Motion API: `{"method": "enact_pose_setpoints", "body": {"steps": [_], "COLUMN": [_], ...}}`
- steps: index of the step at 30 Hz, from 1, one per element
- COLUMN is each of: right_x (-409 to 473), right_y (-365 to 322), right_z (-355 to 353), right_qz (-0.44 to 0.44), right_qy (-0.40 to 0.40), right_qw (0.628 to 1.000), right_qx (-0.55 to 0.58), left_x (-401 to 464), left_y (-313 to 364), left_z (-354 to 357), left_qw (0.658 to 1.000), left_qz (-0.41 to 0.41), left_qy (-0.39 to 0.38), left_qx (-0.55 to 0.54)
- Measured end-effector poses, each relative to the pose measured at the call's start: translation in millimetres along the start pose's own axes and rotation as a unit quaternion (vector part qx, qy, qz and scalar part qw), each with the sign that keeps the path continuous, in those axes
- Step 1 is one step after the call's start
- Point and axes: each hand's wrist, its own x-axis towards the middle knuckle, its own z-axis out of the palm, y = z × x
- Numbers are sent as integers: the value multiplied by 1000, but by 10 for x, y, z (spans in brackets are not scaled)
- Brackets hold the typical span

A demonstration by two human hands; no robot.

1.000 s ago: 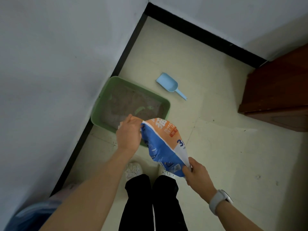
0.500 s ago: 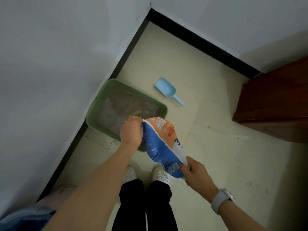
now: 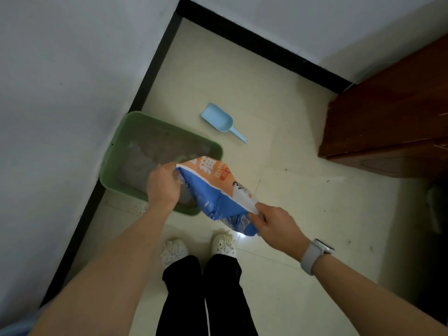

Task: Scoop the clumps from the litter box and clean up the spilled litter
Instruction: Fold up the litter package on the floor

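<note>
A green litter box (image 3: pixel 114 151) with grey litter sits on the floor against the left wall. Over its near right corner I hold a blue and orange litter bag (image 3: pixel 218 192), tilted with its mouth toward the box. My left hand (image 3: pixel 163 184) grips the bag's upper end at the mouth. My right hand (image 3: pixel 274 223) pinches the bag's lower corner. A light blue scoop (image 3: pixel 219 121) lies on the floor beyond the box, apart from both hands. Specks of spilled litter (image 3: pixel 143 207) lie by the box's near edge.
A dark wooden cabinet (image 3: pixel 392 112) stands at the right. White walls with a black skirting (image 3: pixel 254 44) meet in the corner behind. My two white shoes (image 3: pixel 223 244) stand just behind the box. Pale floor tiles spread to the right.
The bag has tipped a little further over the box, and my left hand has shifted over the litter. The view has moved slightly.
</note>
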Motion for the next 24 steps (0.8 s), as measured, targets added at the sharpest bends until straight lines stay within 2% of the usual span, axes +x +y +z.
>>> {"method": "enact_pose_setpoints", "body": {"steps": [13,24], "right_x": [-7,40], "right_y": [55,12], "right_z": [-212,-271], "right_qz": [-24,-54], "right_qy": [-40,-77], "right_qw": [997,988], "right_qx": [-58,-125], "left_x": [-12,-103], "left_y": [75,-8], "left_z": [72,118], "left_qw": [996,993], "left_qz": [-38,-66], "left_qy": [-45,-71], "left_qx": [64,67]}}
